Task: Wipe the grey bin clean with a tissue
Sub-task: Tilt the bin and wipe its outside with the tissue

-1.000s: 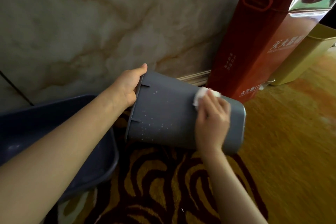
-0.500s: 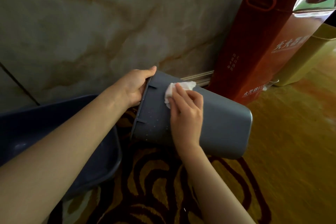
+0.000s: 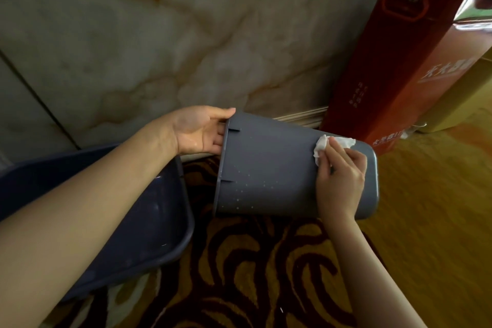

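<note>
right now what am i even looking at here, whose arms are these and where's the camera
The camera is worn on a person's head and looks forward and down, so the two bare arms coming in from the bottom are the wearer's own. There is no machine.

The left hand grips the rim of a grey bin, which is tipped on its side with its opening to the left. The right hand presses a crumpled white tissue against the bin's outer wall near its base. Small pale droplets or specks dot the wall lower down.

Below is a patterned brown and gold carpet, with a dark blue basin on the left. Behind stand a marbled wall and a tall red box.
</note>
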Demonstrator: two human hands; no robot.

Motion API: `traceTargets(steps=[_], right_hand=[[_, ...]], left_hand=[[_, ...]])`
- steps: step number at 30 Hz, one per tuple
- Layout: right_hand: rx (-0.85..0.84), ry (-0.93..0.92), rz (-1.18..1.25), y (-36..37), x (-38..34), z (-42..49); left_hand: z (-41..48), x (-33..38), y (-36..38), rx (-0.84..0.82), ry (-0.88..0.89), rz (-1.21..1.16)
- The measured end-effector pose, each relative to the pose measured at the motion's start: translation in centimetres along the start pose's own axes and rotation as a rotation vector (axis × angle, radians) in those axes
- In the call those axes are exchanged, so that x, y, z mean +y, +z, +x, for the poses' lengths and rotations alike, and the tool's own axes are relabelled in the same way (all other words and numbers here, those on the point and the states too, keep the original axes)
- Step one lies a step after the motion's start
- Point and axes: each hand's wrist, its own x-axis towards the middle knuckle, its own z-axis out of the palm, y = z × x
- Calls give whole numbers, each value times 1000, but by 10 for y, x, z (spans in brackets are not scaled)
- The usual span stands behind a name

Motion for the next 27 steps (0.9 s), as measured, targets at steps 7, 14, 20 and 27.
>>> traceTargets(steps=[7,14,20,27], right_hand=[[-41,-266,26,12,-59,-7],[-118,-394,100,34,-89,-37],[-262,-512,234,22,-61,-35],[-187,-518,139,9,-20,-43]], left_hand=[[4,-7,15,80,110,-60],[7,-7,21,151,117,-76],[11,-5,20,201,123,-78],[11,0,19,231,103,-82]])
